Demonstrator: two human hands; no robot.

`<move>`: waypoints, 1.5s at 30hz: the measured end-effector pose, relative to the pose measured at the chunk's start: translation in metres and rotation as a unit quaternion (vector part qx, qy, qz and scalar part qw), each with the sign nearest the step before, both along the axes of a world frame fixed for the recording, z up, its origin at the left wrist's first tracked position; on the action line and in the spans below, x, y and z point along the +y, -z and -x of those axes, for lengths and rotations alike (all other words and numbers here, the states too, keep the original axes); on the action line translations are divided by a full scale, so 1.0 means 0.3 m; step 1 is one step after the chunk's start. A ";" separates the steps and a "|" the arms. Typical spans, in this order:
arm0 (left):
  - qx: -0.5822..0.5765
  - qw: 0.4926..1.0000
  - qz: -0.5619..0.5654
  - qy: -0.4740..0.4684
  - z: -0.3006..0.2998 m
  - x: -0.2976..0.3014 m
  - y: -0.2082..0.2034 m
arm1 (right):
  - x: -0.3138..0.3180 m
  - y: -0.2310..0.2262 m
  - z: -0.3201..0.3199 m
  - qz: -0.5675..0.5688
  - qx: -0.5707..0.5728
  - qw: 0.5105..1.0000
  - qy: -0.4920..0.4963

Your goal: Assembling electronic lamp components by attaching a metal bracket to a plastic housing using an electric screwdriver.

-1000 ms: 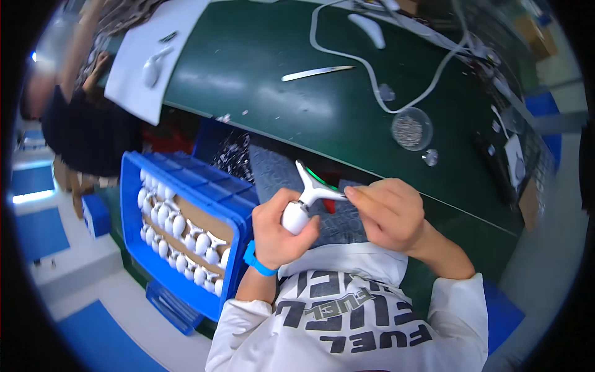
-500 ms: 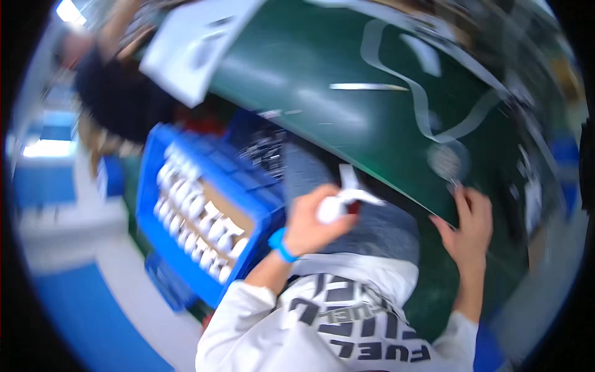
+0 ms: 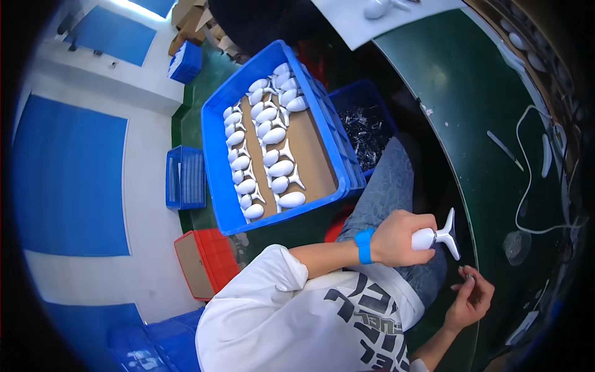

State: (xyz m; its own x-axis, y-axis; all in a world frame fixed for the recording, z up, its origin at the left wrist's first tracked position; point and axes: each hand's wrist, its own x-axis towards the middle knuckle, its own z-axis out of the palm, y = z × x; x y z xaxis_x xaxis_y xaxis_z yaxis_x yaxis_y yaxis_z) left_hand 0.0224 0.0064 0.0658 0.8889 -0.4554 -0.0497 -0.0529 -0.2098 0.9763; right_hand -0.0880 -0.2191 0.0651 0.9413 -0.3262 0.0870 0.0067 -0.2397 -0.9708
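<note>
My left hand (image 3: pixel 403 239), with a blue band at the wrist, is closed around a white egg-shaped handheld device (image 3: pixel 447 235) whose forked, T-like head points right toward the table edge. The fingers and palm hide most of its rounded body. Just below that head, my right hand (image 3: pixel 472 301) is curled, its thumb and fingertips pinched together. A tiny dark thing may be between them, too small to make out. To the left, a blue crate (image 3: pixel 214 155) holds similar white devices (image 3: pixel 282 167) in rows on brown cardboard.
The green table (image 3: pixel 446 111) on the right bears a white cable (image 3: pixel 519 186), a thin pen-like tool (image 3: pixel 505 150) and a clear round dish (image 3: pixel 515 247). A dark-filled blue bin (image 3: pixel 365 130) stands behind the crate. A red crate (image 3: pixel 207 263) sits on the floor.
The view has turned left, bringing the crate to the middle. My right hand has come away from beside the round dish to near the device, which my left hand still holds.
</note>
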 end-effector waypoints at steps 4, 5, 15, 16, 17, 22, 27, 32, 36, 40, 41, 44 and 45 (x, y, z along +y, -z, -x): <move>-0.126 0.991 -0.040 -0.012 -0.017 0.037 -0.015 | 0.075 -0.058 -0.089 -0.005 -0.009 0.999 -0.040; -0.143 0.988 -0.060 -0.021 -0.019 0.043 -0.029 | 0.064 -0.068 -0.112 0.037 -0.008 0.997 -0.064; -0.246 0.962 -0.114 0.033 -0.054 0.016 -0.041 | 0.047 -0.113 -0.142 0.121 -0.006 0.987 -0.109; -0.252 0.960 -0.120 0.035 -0.052 0.011 -0.045 | 0.046 -0.111 -0.140 0.139 -0.017 0.985 -0.097; -0.259 0.957 -0.125 0.035 -0.049 0.007 -0.048 | 0.042 -0.111 -0.136 0.138 -0.017 0.986 -0.098; -0.258 0.956 -0.139 0.032 -0.040 -0.007 -0.056 | 0.038 -0.112 -0.132 0.164 -0.025 0.981 -0.103; -0.273 0.949 -0.153 0.035 -0.055 -0.009 -0.066 | 0.053 -0.100 -0.139 0.245 -0.052 0.960 -0.122; -0.269 0.948 -0.156 0.063 -0.076 0.008 -0.085 | 0.039 -0.088 -0.159 0.190 -0.055 0.969 -0.149; -0.235 0.954 -0.178 0.049 -0.044 0.025 -0.094 | 0.065 -0.072 -0.166 0.232 -0.096 0.952 -0.175; -0.193 0.971 -0.141 0.029 -0.043 -0.007 -0.096 | 0.087 -0.086 -0.144 0.273 -0.102 0.951 -0.100; -0.184 0.974 -0.131 0.038 -0.042 -0.008 -0.097 | 0.075 -0.099 -0.132 0.163 -0.027 0.981 -0.103; -0.170 0.976 -0.127 0.052 -0.026 0.000 -0.105 | 0.052 -0.112 -0.146 0.069 0.050 0.989 -0.123; -0.175 0.973 -0.141 0.053 -0.024 0.019 -0.097 | 0.079 -0.103 -0.155 0.144 -0.006 0.980 -0.134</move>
